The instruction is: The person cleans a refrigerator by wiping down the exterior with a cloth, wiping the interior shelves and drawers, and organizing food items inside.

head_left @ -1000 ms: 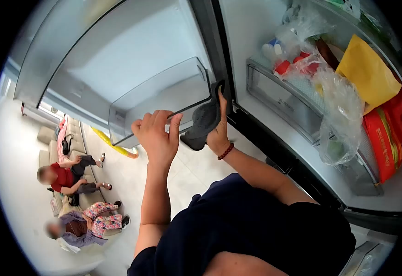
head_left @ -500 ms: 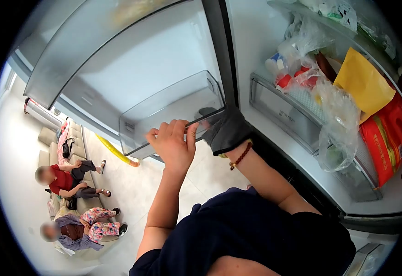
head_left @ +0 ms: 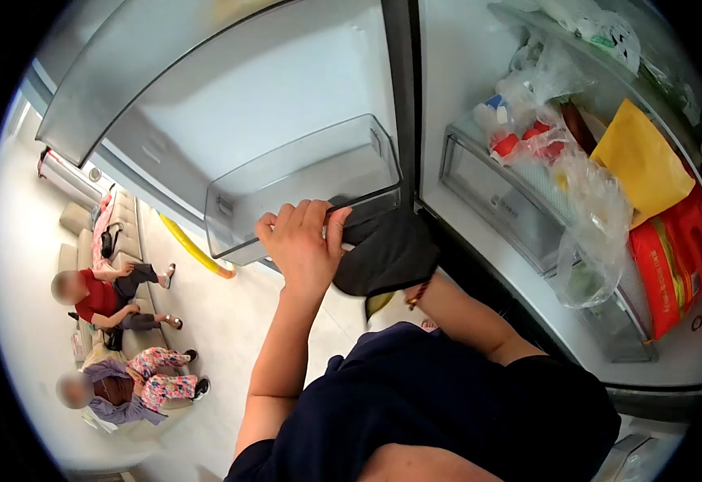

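My left hand [head_left: 303,237] is closed over the front rim of a clear plastic door bin [head_left: 238,189], fingers over the edge and thumb along it. The bin sits at the inner side of the open refrigerator door [head_left: 287,88], and I see nothing lying in it. On my right hand is a dark grey cloth mitt [head_left: 391,253], just right of my left hand, at the bin's outer right side. The mitt hides my right fingers, and part of it appears dark behind the clear plastic. A red-brown bracelet [head_left: 418,296] circles my right wrist.
Inside the refrigerator [head_left: 435,96] to the right are plastic bags [head_left: 596,217], a yellow packet [head_left: 640,165], a red package [head_left: 676,265] and clear drawers [head_left: 495,201]. Another door shelf [head_left: 126,80] is higher up. Two people sit on a couch [head_left: 130,233] at the left, beyond a yellow tube [head_left: 194,247].
My mitted right hand has shifted down and left, off the rim's right end, towards my left hand. My left hand keeps its hold on the bin. The view has shifted slightly.
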The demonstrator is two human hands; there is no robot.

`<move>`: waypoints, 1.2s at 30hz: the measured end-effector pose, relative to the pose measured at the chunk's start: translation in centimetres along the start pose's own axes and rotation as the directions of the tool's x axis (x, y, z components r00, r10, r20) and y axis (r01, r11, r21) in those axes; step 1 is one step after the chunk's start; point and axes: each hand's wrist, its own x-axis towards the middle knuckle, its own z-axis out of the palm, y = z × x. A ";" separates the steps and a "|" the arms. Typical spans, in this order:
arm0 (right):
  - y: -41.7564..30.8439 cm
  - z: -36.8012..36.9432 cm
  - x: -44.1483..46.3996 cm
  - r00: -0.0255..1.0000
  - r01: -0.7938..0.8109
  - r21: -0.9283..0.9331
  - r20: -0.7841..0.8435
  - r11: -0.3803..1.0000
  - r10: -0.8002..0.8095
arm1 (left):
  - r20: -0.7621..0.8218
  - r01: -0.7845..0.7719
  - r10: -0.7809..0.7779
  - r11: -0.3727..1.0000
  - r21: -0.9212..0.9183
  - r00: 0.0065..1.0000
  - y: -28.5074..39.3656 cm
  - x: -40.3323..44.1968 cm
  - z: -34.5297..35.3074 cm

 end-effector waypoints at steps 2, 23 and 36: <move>1.7 -1.3 -0.3 0.971 -0.204 0.080 -0.107 0.976 0.212 | -0.013 -0.002 0.002 1.000 -0.003 1.000 -0.1 0.0 0.1; -0.6 9.0 5.2 0.989 0.134 0.127 -0.077 0.983 -0.125 | -0.042 0.055 -0.055 0.998 -0.016 0.998 0.2 -0.1 0.1; -0.4 11.1 7.1 0.978 0.199 0.101 -0.084 0.975 -0.191 | -0.062 0.060 -0.057 0.997 0.040 0.996 1.1 -0.5 0.4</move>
